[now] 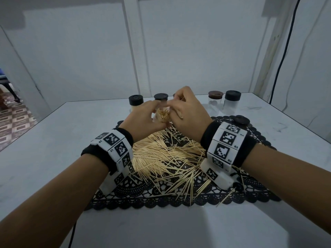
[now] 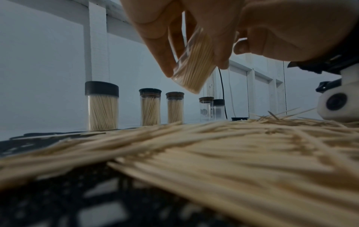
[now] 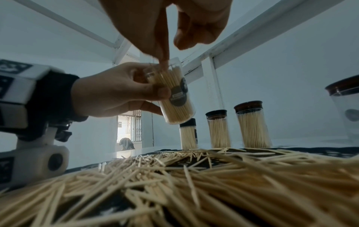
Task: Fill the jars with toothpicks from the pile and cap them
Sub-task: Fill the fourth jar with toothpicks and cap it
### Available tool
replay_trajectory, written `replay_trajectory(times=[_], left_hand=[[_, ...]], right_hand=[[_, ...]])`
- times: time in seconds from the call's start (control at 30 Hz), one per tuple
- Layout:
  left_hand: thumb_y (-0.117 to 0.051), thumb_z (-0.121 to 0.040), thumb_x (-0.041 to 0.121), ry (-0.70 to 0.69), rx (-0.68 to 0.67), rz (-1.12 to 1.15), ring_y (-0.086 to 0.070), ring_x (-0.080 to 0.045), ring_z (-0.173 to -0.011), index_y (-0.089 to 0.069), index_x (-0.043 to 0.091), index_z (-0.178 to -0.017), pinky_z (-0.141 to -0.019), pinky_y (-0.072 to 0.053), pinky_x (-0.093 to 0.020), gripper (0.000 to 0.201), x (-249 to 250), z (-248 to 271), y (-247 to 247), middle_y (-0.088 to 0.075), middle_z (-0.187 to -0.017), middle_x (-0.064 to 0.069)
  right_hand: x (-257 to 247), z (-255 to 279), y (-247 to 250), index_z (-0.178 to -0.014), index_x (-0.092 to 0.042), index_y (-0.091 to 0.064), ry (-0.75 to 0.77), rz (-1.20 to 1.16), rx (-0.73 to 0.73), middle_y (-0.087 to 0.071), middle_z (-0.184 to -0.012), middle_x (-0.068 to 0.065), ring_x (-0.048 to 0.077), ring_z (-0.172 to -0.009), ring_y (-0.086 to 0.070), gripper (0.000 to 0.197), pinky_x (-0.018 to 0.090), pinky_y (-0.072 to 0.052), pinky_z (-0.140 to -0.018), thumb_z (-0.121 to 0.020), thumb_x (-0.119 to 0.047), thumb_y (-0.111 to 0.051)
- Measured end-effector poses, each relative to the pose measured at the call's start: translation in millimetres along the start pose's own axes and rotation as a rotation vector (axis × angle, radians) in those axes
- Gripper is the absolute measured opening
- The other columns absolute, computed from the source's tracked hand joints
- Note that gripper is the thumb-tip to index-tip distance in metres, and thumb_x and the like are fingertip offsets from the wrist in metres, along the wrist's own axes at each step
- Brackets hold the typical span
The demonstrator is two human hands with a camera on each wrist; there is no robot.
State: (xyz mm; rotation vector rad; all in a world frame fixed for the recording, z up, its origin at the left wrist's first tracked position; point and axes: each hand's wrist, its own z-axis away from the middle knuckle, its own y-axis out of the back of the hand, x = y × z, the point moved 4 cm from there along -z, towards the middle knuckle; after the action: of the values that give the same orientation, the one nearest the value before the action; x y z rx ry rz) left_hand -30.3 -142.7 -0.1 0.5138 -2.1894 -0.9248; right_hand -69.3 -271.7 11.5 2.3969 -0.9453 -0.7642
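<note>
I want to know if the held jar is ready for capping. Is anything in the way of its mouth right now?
Yes. The right hand has its fingers at the open mouth of the jar, which the left hand holds tilted above the toothpick pile. A loose lid lies on the black mat.

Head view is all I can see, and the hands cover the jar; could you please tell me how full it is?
Observer: Nearly full. The right wrist view shows the jar packed with toothpicks almost to its mouth.
Operator: Is it held upright?
Observer: No, the left hand grips it tilted, clear of the pile.
Operator: And the right hand?
Observer: The right hand has one fingertip at the jar's mouth; whether it pinches toothpicks, I cannot tell.
</note>
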Motion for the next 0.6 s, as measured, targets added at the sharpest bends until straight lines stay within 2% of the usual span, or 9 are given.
replay_trajectory(times=[0.07,0.1,0.17,0.23,0.33,0.4,0.5,0.6], left_hand=[[-0.076,-0.074,0.029,-0.028,0.027,-0.022,-0.05,-0.001,-0.093,-0.058,0.015,-0.117,-0.08,-0.037,-0.003,0.05,0.4,-0.6,0.9,-0.056,-0.102,0.012],[-0.076,-0.074,0.029,-0.042,0.032,-0.02,-0.05,-0.002,-0.095,-0.057,0.014,-0.118,-0.082,-0.038,-0.005,0.05,1.0,-0.5,1.3,-0.056,-0.104,0.011],[-0.076,-0.074,0.028,-0.067,0.034,-0.01,-0.05,-0.005,-0.098,-0.056,0.013,-0.119,-0.087,-0.045,-0.02,0.051,2.1,0.2,2.0,-0.058,-0.107,0.006],[-0.077,-0.074,0.027,-0.085,0.024,-0.019,-0.051,-0.006,-0.099,-0.056,0.013,-0.119,-0.087,-0.047,-0.025,0.051,2.9,0.5,1.5,-0.06,-0.11,0.001],[-0.077,-0.075,0.027,-0.076,-0.003,-0.008,-0.053,-0.008,-0.1,-0.056,0.016,-0.12,-0.089,-0.048,-0.03,0.051,1.3,0.3,-0.6,-0.059,-0.111,0.0],[-0.077,-0.075,0.027,-0.07,0.001,-0.004,-0.052,-0.01,-0.1,-0.055,0.015,-0.121,-0.09,-0.049,-0.033,0.052,0.0,0.1,-0.8,-0.059,-0.111,0.0],[-0.076,-0.076,0.026,-0.071,0.013,-0.014,-0.051,-0.01,-0.103,-0.054,0.015,-0.122,-0.091,-0.047,-0.034,0.053,-1.4,-0.3,0.0,-0.058,-0.114,-0.001],[-0.076,-0.075,0.026,-0.08,0.012,-0.014,-0.05,-0.008,-0.103,-0.055,0.015,-0.122,-0.091,-0.045,-0.028,0.053,-0.6,-0.4,0.2,-0.059,-0.114,-0.002]], right_hand=[[1.1,-0.8,-0.4,-0.101,-0.002,-0.069,-0.034,0.018,-0.044,-0.048,-0.105,0.017,0.028,-0.084,-0.052,0.038,0.046,-0.05,-0.07,-0.08,-0.013,-0.039],[1.9,-0.6,-2.0,-0.106,-0.004,-0.068,-0.044,0.045,-0.092,-0.047,-0.112,0.018,0.029,-0.089,-0.051,0.043,0.048,-0.049,-0.074,-0.078,-0.013,-0.036],[4.0,1.3,-6.9,-0.113,-0.011,-0.065,-0.048,0.083,-0.186,-0.042,-0.123,0.02,0.032,-0.096,-0.047,0.048,0.05,-0.047,-0.079,-0.075,-0.012,-0.037],[5.1,3.3,-9.1,-0.11,-0.014,-0.067,-0.06,0.061,-0.232,-0.039,-0.128,0.021,0.035,-0.099,-0.045,0.044,0.052,-0.045,-0.082,-0.075,-0.006,-0.042],[4.3,2.4,-4.3,-0.094,-0.014,-0.071,-0.069,0.036,-0.17,-0.043,-0.126,0.018,0.034,-0.102,-0.046,0.043,0.054,-0.045,-0.081,-0.072,-0.01,-0.034],[4.2,1.2,-0.3,-0.097,-0.012,-0.07,-0.072,0.021,-0.128,-0.044,-0.124,0.019,0.035,-0.101,-0.048,0.046,0.054,-0.046,-0.08,-0.075,-0.013,-0.03],[3.1,1.0,-0.8,-0.107,-0.01,-0.068,-0.067,0.064,-0.15,-0.044,-0.125,0.02,0.036,-0.103,-0.049,0.051,0.054,-0.046,-0.082,-0.077,-0.017,-0.028],[0.6,1.4,-4.2,-0.095,-0.005,-0.07,-0.039,0.084,-0.16,-0.048,-0.119,0.021,0.035,-0.1,-0.051,0.041,0.053,-0.047,-0.08,-0.074,-0.011,-0.036]])
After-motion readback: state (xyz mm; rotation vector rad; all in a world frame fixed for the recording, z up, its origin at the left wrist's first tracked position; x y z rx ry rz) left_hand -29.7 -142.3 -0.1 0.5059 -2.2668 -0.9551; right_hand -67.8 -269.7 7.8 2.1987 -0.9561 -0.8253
